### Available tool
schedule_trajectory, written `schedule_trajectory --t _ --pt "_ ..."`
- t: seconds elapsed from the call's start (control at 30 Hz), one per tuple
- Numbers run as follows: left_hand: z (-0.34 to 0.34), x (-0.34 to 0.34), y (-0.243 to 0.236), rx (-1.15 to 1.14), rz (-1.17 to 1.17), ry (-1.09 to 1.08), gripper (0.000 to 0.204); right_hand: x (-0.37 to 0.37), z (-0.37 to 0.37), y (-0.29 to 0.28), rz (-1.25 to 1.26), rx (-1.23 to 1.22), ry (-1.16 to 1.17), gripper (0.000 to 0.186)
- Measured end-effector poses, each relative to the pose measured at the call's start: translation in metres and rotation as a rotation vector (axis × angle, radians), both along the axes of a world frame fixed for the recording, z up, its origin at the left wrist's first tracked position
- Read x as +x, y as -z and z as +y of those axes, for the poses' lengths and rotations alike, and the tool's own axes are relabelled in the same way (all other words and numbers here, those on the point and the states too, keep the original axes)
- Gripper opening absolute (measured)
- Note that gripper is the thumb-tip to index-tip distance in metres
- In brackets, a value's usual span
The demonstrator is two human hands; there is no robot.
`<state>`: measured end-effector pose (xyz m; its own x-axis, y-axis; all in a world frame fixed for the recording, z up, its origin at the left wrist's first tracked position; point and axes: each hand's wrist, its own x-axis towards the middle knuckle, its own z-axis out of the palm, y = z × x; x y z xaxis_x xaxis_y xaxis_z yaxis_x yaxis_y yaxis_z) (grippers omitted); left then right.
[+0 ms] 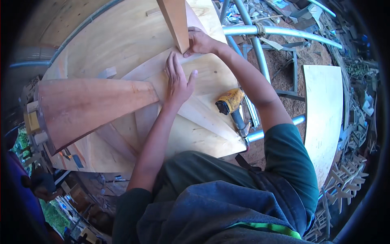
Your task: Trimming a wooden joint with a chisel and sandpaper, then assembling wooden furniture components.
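A tapered reddish-brown wooden board point(174, 20) stands up from a large plywood sheet point(93, 53). My right hand point(199, 42) curls around the far right side of its lower end, the thumb low by the base. My left hand point(177, 79) is open just in front of that base, fingers straight and together, thumb apart. Whether its fingertips touch the board, I cannot tell. Pale wooden strips point(203, 116) fan out across the plywood beneath my hands. To the left of my left hand, a second, wide tapered board point(97, 110) rises from the sheet.
A yellow-and-grey power drill point(231, 101) lies on the plywood's right side. Metal tubes point(284, 30) run past the right edge. Beyond them are a pale panel point(323, 118) and stacked wooden pieces point(345, 183). Purple clothing point(18, 183), apparently another person's, shows at the left rim.
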<state>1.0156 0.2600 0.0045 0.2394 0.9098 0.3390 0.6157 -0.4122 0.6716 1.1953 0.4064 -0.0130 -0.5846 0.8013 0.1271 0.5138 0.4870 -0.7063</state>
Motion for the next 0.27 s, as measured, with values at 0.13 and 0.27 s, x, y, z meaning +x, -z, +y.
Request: schedule_trajectory --t 0.13,0.27 --pt "-0.096 -0.048 -0.026 -0.083 0.071 0.156 0.081 0.005 -0.002 -0.013 0.023 0.006 -0.026 0.065" --pt "-0.169 -0.118 -0.011 -0.132 0.039 0.088 0.082 -0.001 0.003 -0.028 0.2 -0.33 -0.03 0.089"
